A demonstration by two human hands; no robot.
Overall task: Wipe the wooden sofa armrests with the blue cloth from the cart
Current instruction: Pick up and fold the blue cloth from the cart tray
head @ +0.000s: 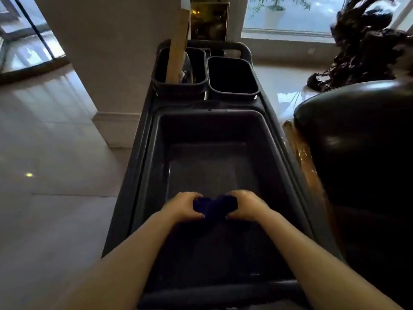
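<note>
Both hands grip the bunched dark blue cloth [215, 205] over the deep grey plastic tub of the cart [271, 139]: left hand [184, 206] and right hand [247, 206] each clenched on one end. The cloth is picked up; the glossy wooden sofa armrest [300, 151], just right of the cart, looks unwiped

Dk blue cloth [215, 206], blk cart [143, 153].

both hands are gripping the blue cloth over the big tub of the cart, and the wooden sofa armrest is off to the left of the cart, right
Not quite. The head view shows the wooden sofa armrest on the right of the cart, not the left. The rest holds: the left hand and right hand grip the blue cloth over the big tub.
</note>
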